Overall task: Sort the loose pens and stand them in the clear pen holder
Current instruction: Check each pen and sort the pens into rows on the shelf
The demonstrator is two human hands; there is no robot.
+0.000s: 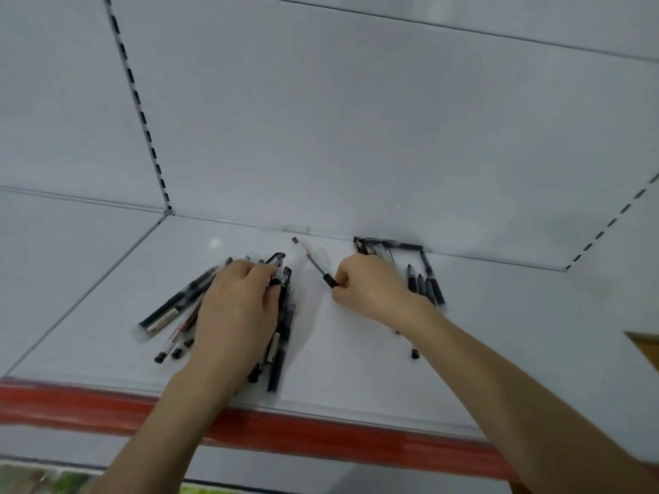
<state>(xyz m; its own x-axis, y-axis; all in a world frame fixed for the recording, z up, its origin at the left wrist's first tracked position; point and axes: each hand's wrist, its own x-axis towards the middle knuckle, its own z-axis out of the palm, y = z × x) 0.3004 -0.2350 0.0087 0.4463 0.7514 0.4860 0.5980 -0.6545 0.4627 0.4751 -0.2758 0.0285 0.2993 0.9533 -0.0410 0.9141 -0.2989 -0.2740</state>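
Head view, starting at the grip: pinching the black end of a single pen [315, 263] between the thumb and curled fingers of the right hand [371, 287], far tip pointing up and left toward the back wall; hard telling whether raised or resting on the white shelf [356, 369]. Pressing on the pile of loose pens [171, 308] with the left hand [242, 301], palm flat, fingertips bending over the top of the heap, apparently clasping none of them.

Sitting just behind the right knuckles, against the back wall: what is looking like the clear pen holder [378, 246], partly hidden and too blurred for telling upright from tipped. Lying just beside it on the right: a few dark pens [428, 283].

Risking a slip by holding so near one end, leaving the long barrel free to swing and perhaps knocking the holder or missing its mouth. Risking a scatter on the left as well: with any sideways sweep of the palm, likely rolling pens toward the red front edge [249, 422] and off the shelf. Judging the sorting as barely begun, with most pens lying loose.
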